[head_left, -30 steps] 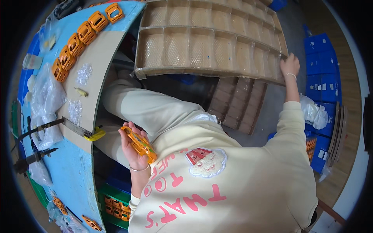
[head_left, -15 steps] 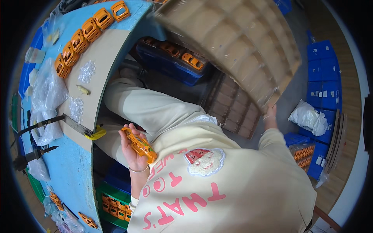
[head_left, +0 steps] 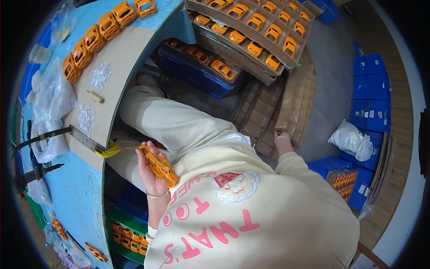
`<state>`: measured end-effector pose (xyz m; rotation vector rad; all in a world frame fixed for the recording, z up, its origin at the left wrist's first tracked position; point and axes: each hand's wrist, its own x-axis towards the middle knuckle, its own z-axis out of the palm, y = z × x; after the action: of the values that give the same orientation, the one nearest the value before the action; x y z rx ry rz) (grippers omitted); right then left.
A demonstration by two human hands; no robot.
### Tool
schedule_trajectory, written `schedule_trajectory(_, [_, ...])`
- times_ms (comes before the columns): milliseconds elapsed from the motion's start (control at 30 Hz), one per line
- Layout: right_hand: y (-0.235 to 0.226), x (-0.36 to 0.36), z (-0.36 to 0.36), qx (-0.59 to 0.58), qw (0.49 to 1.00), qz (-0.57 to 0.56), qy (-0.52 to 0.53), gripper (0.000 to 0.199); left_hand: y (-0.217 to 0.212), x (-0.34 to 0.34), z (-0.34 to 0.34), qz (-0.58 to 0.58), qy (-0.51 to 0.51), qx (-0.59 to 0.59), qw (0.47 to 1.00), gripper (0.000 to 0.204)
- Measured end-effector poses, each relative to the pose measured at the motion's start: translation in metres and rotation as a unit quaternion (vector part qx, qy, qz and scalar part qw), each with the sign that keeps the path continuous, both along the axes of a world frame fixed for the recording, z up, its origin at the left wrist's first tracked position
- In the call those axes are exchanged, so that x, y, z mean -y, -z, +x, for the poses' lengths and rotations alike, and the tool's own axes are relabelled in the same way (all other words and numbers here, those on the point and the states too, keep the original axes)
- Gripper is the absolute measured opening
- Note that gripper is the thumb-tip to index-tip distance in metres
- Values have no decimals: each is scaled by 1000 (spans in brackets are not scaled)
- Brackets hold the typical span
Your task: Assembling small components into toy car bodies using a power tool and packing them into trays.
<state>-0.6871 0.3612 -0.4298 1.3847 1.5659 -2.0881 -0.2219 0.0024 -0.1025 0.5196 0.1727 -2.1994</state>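
My left hand [head_left: 151,168] grips an orange toy car body [head_left: 157,164] at chest height; right hand [head_left: 282,140] rests on stacked cardboard trays [head_left: 286,107], grip indiscernible.

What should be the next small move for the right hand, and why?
Probably lift the right hand off the flat cardboard stack and reach to the open tray of orange cars: the tray lies uncovered, and the left hand already holds an orange car.
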Motion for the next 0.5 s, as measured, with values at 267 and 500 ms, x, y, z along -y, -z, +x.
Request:
schedule_trajectory(267, [-25, 20, 47, 188, 823, 514, -151, 37, -4, 0, -2, 32, -38, 95, 994, 28])
schedule_trajectory(500, [24, -85, 29, -17, 989, 5, -145, 38, 4, 7, 7, 53, -44, 49, 996, 27])
